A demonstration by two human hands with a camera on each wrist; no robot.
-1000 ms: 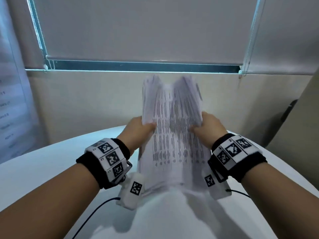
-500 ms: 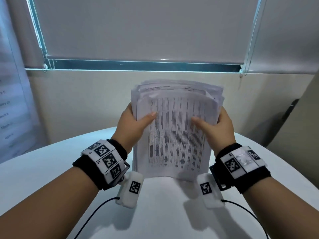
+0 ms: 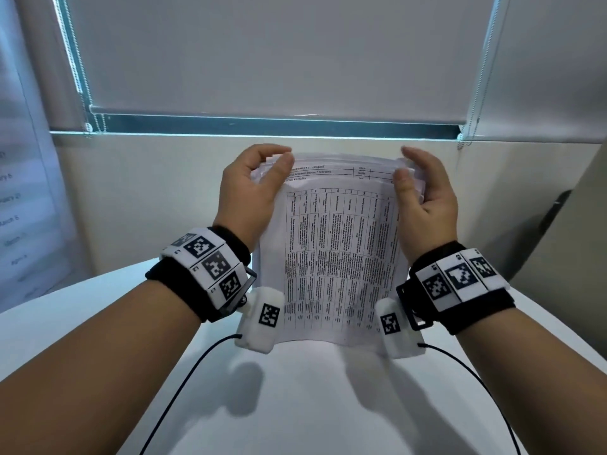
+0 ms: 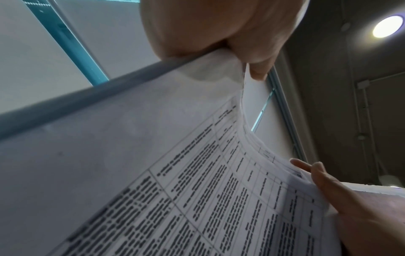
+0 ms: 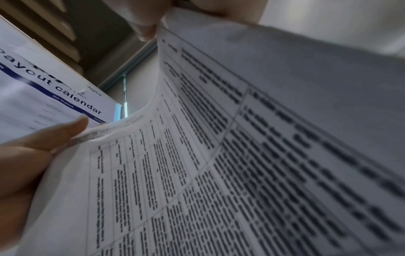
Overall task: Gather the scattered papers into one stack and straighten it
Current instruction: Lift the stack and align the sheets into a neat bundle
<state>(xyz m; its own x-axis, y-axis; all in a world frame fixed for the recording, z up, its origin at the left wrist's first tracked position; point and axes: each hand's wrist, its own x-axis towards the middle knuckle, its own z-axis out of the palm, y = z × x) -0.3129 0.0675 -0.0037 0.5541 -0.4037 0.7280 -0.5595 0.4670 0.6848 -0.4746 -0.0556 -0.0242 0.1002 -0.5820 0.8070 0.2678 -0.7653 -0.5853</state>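
A stack of printed papers (image 3: pixel 335 257) stands upright with its lower edge at the white round table (image 3: pixel 312 405), the table-printed front sheet facing me. My left hand (image 3: pixel 279 157) pinches the top left corner, thumb in front and fingers curled over the back. At the top right corner my right hand (image 3: pixel 405 164) grips the stack with its thumb on the front sheet. The sheets' top edges are slightly stepped. In the left wrist view the stack (image 4: pixel 219 199) bows between my left thumb (image 4: pixel 219 26) and my right hand (image 4: pixel 328 181). The right wrist view shows the stack (image 5: pixel 241 155) and my left hand (image 5: pixel 43 138).
A wall with a lowered roller blind (image 3: pixel 279 60) rises just behind the table. A calendar poster (image 3: pixel 13 208) hangs on the left and a dark object (image 3: pixel 558 208) stands at the right. Two thin cables (image 3: pixel 184 382) trail from my wrist devices over the table.
Both hands have slid up from the stack's side edges to its top corners. The stack, first squeezed and blurred in motion, now stands upright and flatter.
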